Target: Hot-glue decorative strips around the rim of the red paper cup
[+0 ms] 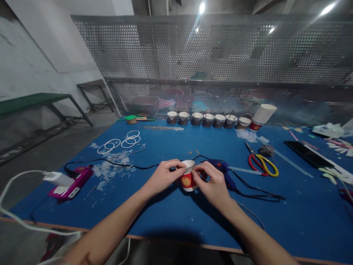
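Observation:
A red and white paper cup (187, 182) with a gold round emblem is upright between my hands, low over the blue table. Just under its rim runs a greyish band (189, 169), which looks like a strip of tape or paper. My left hand (167, 172) pinches the upper left side of the cup with thumb and fingers. On the opposite side, my right hand (211, 179) is closed with its fingertips at the band and cup wall. Behind my right hand lies a blue glue gun (224, 171) with a clear glue stick (244, 170) at its back.
Along the back of the blue table (165, 217) stand several dark-wrapped cups (197, 119) and a leaning cup stack (264, 114). Scissors (263, 163), twine (266, 150) and a phone (309, 154) lie right. White rings (109, 146) and a purple power strip (73, 184) are left.

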The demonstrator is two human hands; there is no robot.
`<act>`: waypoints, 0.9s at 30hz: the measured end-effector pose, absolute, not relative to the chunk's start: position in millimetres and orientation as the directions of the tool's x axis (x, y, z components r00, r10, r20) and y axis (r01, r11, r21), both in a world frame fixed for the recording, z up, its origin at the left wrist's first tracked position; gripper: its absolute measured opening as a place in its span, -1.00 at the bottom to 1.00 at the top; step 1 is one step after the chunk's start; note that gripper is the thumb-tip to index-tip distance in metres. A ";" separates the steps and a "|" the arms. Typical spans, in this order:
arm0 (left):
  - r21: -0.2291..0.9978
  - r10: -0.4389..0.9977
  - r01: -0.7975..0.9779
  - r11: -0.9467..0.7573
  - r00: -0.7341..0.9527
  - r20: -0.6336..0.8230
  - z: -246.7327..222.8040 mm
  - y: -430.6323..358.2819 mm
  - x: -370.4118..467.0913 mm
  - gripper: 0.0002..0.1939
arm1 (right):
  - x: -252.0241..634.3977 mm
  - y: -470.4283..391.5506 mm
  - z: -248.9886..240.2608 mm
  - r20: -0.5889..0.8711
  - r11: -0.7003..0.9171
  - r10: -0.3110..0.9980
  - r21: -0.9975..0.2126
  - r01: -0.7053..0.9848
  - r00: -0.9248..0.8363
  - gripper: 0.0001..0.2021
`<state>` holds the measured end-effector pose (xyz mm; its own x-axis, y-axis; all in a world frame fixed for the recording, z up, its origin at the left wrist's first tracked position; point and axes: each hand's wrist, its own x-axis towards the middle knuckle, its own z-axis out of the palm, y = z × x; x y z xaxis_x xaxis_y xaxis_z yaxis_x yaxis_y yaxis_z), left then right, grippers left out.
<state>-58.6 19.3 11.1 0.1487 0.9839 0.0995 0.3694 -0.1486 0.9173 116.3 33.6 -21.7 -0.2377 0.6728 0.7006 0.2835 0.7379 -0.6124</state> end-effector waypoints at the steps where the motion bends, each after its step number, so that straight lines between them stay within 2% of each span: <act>1: 0.918 0.985 0.369 -0.145 0.146 0.097 11.2 19.3 -58.7 -0.80 | 116.2 33.5 -21.6 0.700 0.736 0.674 -0.614 0.285 -0.234 -0.89; 11: 0.939 0.988 0.331 -0.094 0.147 0.047 14.8 16.6 -57.2 -0.83 | 114.3 33.8 -22.9 0.664 0.697 0.715 -0.652 0.298 -0.220 -0.88; 17: 0.942 0.988 0.314 -0.115 0.132 0.076 13.3 17.9 -58.4 -0.89 | 114.4 33.6 -23.6 0.667 0.693 0.718 -0.660 0.292 -0.198 -0.89; 22: 0.951 0.988 0.293 -0.102 0.139 0.064 13.3 17.3 -58.0 -0.81 | 113.8 32.9 -21.8 0.669 0.693 0.717 -0.659 0.292 -0.194 -0.89; 27: 0.926 0.985 0.352 -0.137 0.150 0.089 10.8 18.0 -58.3 -0.78 | 112.9 32.2 -22.1 0.656 0.684 0.728 -0.669 0.291 -0.200 -0.89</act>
